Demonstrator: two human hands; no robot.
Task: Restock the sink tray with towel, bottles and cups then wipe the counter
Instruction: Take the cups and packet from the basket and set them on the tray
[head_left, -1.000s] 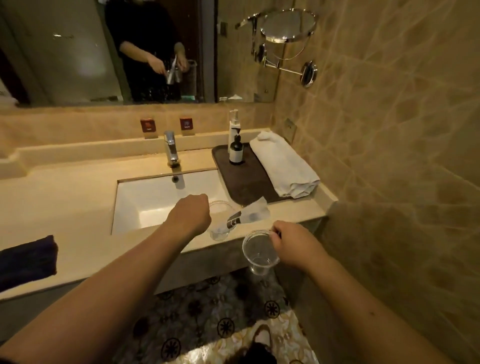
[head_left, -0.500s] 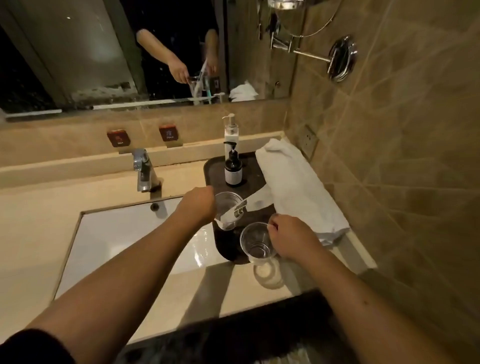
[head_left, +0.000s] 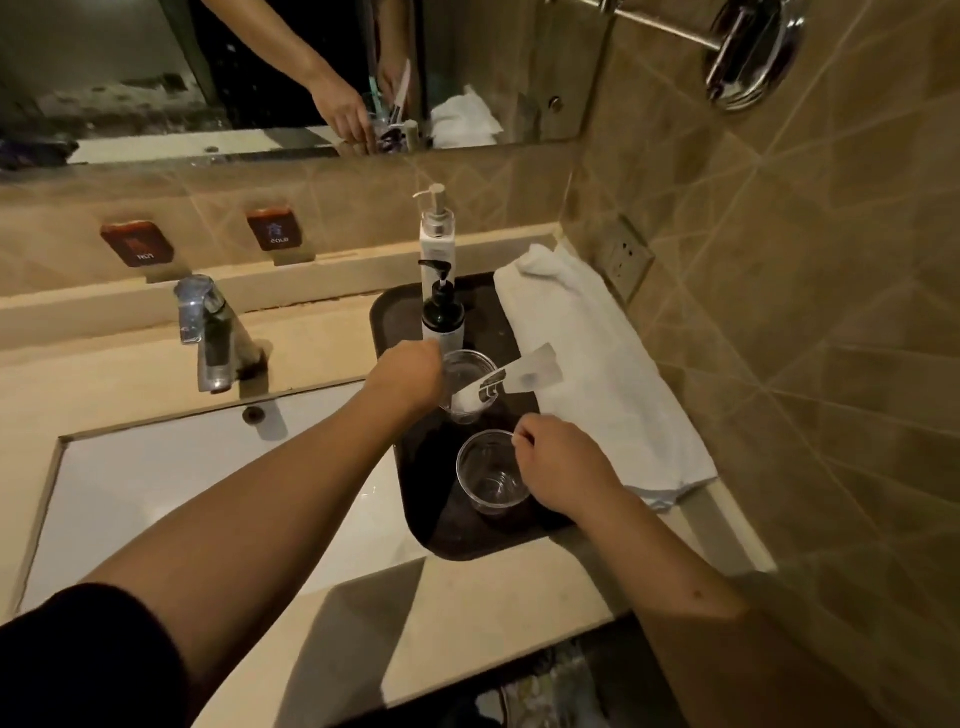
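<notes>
A dark tray (head_left: 431, 535) lies on the counter right of the sink. My left hand (head_left: 408, 376) grips a clear plastic cup (head_left: 467, 379) that holds a wrapped sachet (head_left: 519, 376), over the tray's middle. My right hand (head_left: 563, 470) pinches the rim of a second, empty clear cup (head_left: 491, 478) standing at the tray's front. A white pump bottle (head_left: 437, 228) and a black pump bottle (head_left: 442, 312) stand at the tray's back. A folded white towel (head_left: 597, 374) lies along the tray's right side.
The white sink basin (head_left: 156, 483) and chrome faucet (head_left: 208, 332) are to the left. The beige counter (head_left: 467, 613) runs along the front. A tiled wall with a socket (head_left: 626, 257) is on the right, and a mirror (head_left: 260, 67) is behind.
Both hands have carried the cups from the counter's front edge forward over the tray. The right cup now sits down on the tray's front.
</notes>
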